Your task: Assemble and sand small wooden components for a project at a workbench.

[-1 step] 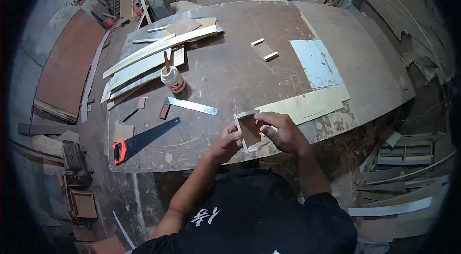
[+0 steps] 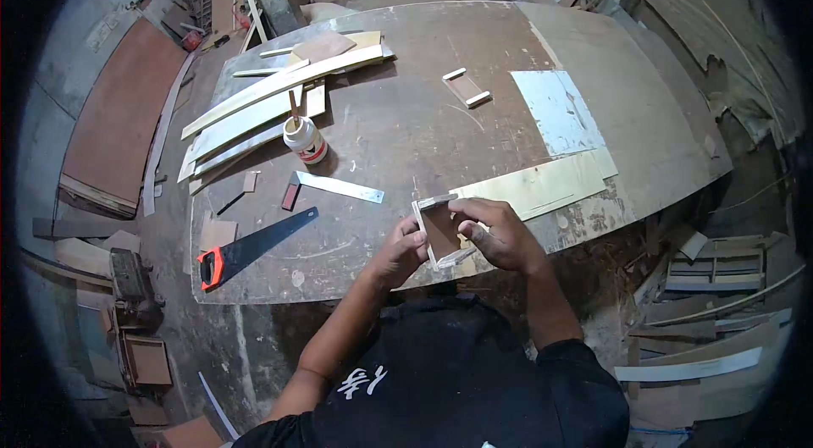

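Between my two hands, close to the near edge of the table, is a small shallow wooden tray (image 2: 442,230) with a brown base and pale wood strips along its sides. My left hand (image 2: 400,254) is closed on its left side, thumb against the outer strip. The fingers of my right hand (image 2: 500,236) grip the opposite side, partly hiding that edge. A similar small wooden piece (image 2: 465,87), with pale strips at two ends, lies farther back on the table. Left of my hands are a try square (image 2: 343,186) and a handsaw (image 2: 267,247) with an orange and black handle.
A white glue bottle (image 2: 303,141) with a brush in it stands left of centre. Behind it lie stacked wooden strips (image 2: 246,122). A pale board (image 2: 542,185) and a white sheet (image 2: 555,113) lie to the right on the table (image 2: 406,143). Scrap wood (image 2: 711,266) sits on the floor at right.
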`<action>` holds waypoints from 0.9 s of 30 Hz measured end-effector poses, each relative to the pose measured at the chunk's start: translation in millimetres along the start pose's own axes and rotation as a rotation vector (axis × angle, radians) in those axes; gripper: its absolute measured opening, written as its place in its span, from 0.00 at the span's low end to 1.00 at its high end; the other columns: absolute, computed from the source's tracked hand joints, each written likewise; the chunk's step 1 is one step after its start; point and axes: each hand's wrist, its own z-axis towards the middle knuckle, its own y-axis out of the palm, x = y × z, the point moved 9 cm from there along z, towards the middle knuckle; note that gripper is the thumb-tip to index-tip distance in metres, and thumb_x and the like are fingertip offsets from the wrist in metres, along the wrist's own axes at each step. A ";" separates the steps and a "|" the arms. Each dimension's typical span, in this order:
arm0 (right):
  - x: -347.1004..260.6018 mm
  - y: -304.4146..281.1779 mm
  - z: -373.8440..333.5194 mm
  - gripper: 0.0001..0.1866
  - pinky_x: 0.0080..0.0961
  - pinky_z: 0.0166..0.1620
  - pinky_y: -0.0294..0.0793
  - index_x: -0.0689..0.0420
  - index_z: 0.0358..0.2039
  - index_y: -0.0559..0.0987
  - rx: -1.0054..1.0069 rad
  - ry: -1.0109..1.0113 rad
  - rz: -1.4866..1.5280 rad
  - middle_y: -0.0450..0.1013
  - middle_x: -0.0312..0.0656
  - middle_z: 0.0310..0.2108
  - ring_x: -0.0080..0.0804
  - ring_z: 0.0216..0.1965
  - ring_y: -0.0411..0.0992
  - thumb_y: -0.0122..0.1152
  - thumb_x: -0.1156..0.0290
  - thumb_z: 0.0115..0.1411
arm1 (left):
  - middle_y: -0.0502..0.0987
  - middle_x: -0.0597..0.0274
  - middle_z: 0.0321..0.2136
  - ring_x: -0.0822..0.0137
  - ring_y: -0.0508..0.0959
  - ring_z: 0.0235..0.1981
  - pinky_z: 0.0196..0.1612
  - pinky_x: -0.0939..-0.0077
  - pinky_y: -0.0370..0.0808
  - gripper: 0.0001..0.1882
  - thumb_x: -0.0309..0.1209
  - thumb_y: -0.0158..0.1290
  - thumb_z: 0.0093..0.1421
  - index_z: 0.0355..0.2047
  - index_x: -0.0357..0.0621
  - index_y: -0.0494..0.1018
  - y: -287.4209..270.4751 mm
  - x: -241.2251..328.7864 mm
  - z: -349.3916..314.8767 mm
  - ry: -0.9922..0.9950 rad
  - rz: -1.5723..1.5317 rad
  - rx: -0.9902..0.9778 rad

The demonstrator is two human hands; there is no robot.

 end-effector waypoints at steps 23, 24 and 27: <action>-15.5 5.4 -4.8 0.33 0.34 0.36 0.71 0.67 0.37 0.74 -0.035 0.107 -0.127 0.73 0.55 0.31 0.52 0.33 0.73 0.42 0.42 0.62 | 0.71 0.66 0.46 0.73 0.71 0.43 0.43 0.79 0.68 0.38 0.42 0.63 0.48 0.56 0.41 0.62 -0.1 -0.1 -6.9 -0.023 0.155 0.058; -17.1 5.9 -4.6 0.33 0.34 0.36 0.71 0.67 0.37 0.74 -0.036 0.104 -0.127 0.73 0.55 0.31 0.52 0.33 0.73 0.42 0.42 0.62 | 0.71 0.66 0.46 0.73 0.71 0.43 0.43 0.79 0.68 0.38 0.42 0.63 0.48 0.56 0.41 0.62 0.2 0.5 -7.8 -0.020 0.156 0.059; -18.0 6.3 -5.8 0.33 0.35 0.36 0.71 0.66 0.37 0.74 -0.011 0.108 -0.152 0.73 0.56 0.32 0.54 0.34 0.73 0.43 0.43 0.62 | 0.71 0.65 0.47 0.73 0.71 0.44 0.44 0.78 0.68 0.38 0.42 0.64 0.48 0.56 0.41 0.61 1.1 0.7 -8.0 -0.026 0.137 0.067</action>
